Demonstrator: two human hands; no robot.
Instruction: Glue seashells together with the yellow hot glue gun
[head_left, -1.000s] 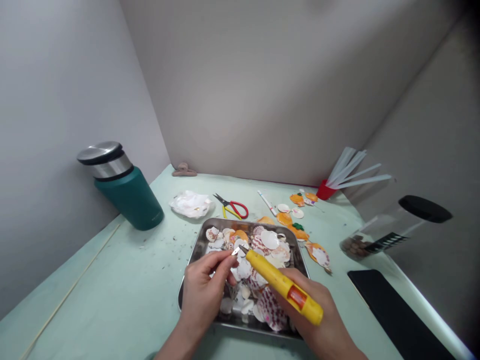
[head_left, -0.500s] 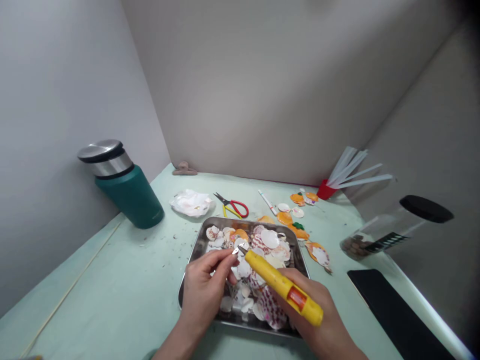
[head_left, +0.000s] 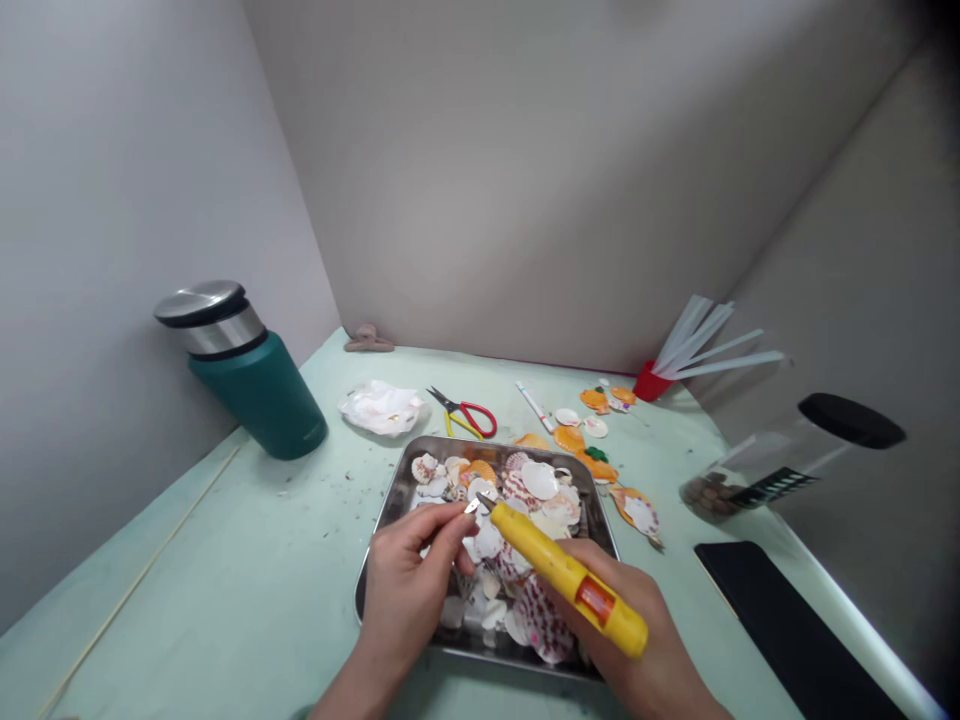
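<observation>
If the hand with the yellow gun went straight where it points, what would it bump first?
Probably the small pale piece pinched in the left hand's fingers, right at the yellow gun tip.

Both bare arms come in over the front edge of the bench (head_left: 247, 560). The left grip (head_left: 409, 592) has its back facing up. Its thumb and first finger are pinched together at the tips, and the other fingers curl under. The right grip (head_left: 637, 635) is just to the right, a bit nearer the front edge. Its fingers are curled closed, and it is turned toward the left grip.
</observation>
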